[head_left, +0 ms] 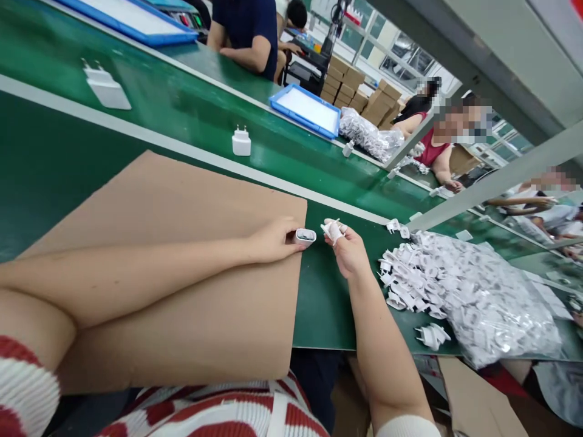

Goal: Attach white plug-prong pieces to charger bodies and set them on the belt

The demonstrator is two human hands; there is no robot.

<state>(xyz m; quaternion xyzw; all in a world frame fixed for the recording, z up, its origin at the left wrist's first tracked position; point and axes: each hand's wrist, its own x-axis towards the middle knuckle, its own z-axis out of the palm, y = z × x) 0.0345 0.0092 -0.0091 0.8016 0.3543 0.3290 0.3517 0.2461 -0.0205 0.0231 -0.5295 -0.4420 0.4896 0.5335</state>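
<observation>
My left hand (276, 239) is closed on a white charger housing (305, 237), whose open end faces right and shows dark parts inside. Just to the right, my right hand (345, 243) pinches a white plug cover with pins (331, 229); its fingertips look wrapped in white. A small gap separates the two pieces. Under my left forearm lies a flat cardboard sheet (218, 303) on the green bench. Right of my right arm, a heap of white plug covers (412, 276) spills from a clear plastic bag (496, 297).
Beyond a pale rail, a green conveyor belt (182, 109) carries white chargers (241, 141). Blue-rimmed trays (306, 110) stand on its far side. A slanted metal post (501, 173) crosses at right. Several people sit across the line.
</observation>
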